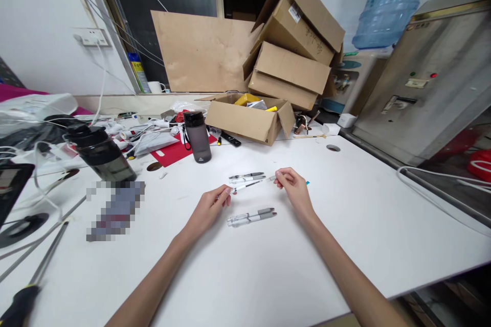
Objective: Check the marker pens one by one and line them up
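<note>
Head view: left hand (209,209) and right hand (295,186) each pinch one end of a slim grey-and-white plastic pen (251,184), held roughly level, mid-frame, low over the white desk (268,276). Can't tell if it touches the surface.

Left grip: thumb and fingertips closed narrow on the pen's left end. Right grip: same, closed on the right end. Both hold the pen and nothing else.

Around it:
- a pair of similar grey pens (247,177) lies side by side just beyond the held one
- a second pair of grey pens (251,216) lies just in front, between the two wrists
- a small blue bit (307,183) sits beside the right hand, too small to identify
- a smoky grey plastic bottle (197,138) and an open brown cardboard box (245,120) stand well behind, clear of the hands

My read: the step in hand is working the pen's two ends against each other. To do it well:
- Move both pinches in toward the middle so the thin barrel doesn't flex.
- Put force along the pen's axis, not sideways.
- Stay low over the desk so any small loose part lands close instead of bouncing away.
- Watch the wrists: the near pair lies right under them and would roll if brushed.
</note>
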A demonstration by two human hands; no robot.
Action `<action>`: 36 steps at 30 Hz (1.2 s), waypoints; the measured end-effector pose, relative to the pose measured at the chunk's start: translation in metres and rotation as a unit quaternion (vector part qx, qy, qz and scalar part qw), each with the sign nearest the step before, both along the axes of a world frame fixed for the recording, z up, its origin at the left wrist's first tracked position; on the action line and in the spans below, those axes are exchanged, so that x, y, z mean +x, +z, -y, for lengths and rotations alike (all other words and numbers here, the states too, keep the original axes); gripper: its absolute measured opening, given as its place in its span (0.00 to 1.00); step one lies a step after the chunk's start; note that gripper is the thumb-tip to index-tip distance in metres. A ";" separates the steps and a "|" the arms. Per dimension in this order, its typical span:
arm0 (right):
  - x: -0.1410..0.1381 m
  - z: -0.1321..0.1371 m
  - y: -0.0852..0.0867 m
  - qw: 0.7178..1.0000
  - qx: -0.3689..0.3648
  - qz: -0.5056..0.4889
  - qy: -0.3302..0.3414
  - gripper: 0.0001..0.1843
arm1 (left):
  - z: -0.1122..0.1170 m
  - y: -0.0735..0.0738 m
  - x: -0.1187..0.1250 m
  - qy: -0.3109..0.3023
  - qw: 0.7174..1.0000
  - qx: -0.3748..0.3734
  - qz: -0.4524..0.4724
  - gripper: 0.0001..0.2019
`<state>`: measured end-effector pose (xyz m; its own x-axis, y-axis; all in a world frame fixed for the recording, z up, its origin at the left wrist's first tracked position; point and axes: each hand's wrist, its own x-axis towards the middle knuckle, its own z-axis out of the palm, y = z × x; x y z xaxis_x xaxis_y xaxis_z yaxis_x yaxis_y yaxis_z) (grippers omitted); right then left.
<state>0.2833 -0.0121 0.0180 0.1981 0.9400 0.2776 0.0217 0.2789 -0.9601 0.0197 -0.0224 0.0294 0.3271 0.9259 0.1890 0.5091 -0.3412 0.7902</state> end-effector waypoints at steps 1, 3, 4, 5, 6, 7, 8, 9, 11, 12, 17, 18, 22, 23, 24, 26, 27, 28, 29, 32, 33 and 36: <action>0.000 -0.001 0.000 1.000 0.003 -0.001 0.000 0.20 | 0.000 0.000 0.000 -0.001 1.000 -0.001 0.001 0.24; 0.000 -0.001 -0.001 1.000 0.002 -0.002 0.001 0.20 | 0.000 0.000 0.000 0.000 1.000 -0.002 0.001 0.24; 0.000 -0.001 -0.001 1.000 -0.001 -0.002 0.002 0.20 | -0.001 -0.001 0.000 0.001 1.000 -0.002 0.002 0.24; -0.001 -0.001 -0.001 1.000 -0.003 -0.001 0.004 0.21 | -0.001 -0.001 0.000 0.001 1.000 -0.001 0.001 0.25; -0.001 -0.001 -0.001 1.000 -0.004 0.001 0.006 0.21 | -0.001 -0.001 0.000 0.002 1.000 0.001 0.001 0.25; -0.002 0.000 -0.001 1.000 -0.005 0.004 0.008 0.22 | -0.001 -0.001 0.000 0.002 1.000 0.002 0.001 0.25; -0.002 0.000 -0.001 1.000 -0.005 0.007 0.011 0.22 | -0.001 -0.002 0.000 0.001 1.000 0.002 0.002 0.25; -0.003 0.000 -0.001 1.000 -0.005 0.011 0.013 0.22 | 0.000 -0.002 0.000 0.001 1.000 0.002 0.003 0.24; -0.003 0.001 -0.001 1.000 -0.006 0.018 0.015 0.21 | 0.000 -0.001 0.001 -0.003 1.000 0.001 0.004 0.24; -0.003 0.001 -0.002 1.000 -0.007 0.021 0.016 0.21 | 0.000 -0.001 0.001 -0.005 1.000 0.000 0.005 0.24; -0.002 0.002 -0.002 0.999 -0.010 0.034 0.017 0.20 | 0.001 0.000 0.001 -0.002 1.000 0.001 0.000 0.26; -0.003 0.002 -0.002 0.999 -0.009 0.035 0.016 0.21 | 0.001 0.000 0.001 0.000 1.000 0.002 -0.001 0.26; -0.003 0.002 -0.002 0.999 -0.006 0.043 0.012 0.22 | 0.001 0.000 0.002 0.002 1.000 0.004 -0.001 0.26; -0.003 0.002 -0.002 0.999 -0.006 0.045 0.012 0.22 | 0.001 0.000 0.002 0.002 1.000 0.005 0.000 0.26; -0.003 0.002 -0.002 0.999 -0.006 0.047 0.012 0.21 | 0.001 0.000 0.002 0.001 1.000 0.005 0.001 0.26; -0.003 0.003 -0.001 0.999 -0.008 0.048 0.011 0.21 | 0.001 0.000 0.002 -0.001 1.000 0.008 0.005 0.25; -0.003 0.003 -0.001 0.999 -0.009 0.047 0.013 0.20 | 0.002 0.000 0.002 -0.002 1.000 0.008 0.006 0.25; -0.003 0.003 -0.001 0.999 -0.010 0.045 0.015 0.19 | 0.002 0.000 0.002 -0.003 1.000 0.008 0.006 0.25; -0.004 0.003 -0.001 0.999 -0.011 0.043 0.018 0.19 | 0.002 0.000 0.002 -0.004 1.000 0.008 0.005 0.25; -0.006 0.004 -0.002 0.998 -0.012 0.041 0.041 0.18 | 0.003 0.000 0.003 -0.008 1.000 0.003 -0.001 0.24; -0.007 0.004 -0.002 0.998 -0.012 0.044 0.053 0.17 | 0.003 -0.001 0.003 -0.008 1.000 0.001 -0.002 0.24; -0.011 0.007 -0.003 0.994 -0.014 0.061 0.090 0.16 | 0.003 -0.002 0.003 -0.012 1.000 -0.002 -0.003 0.24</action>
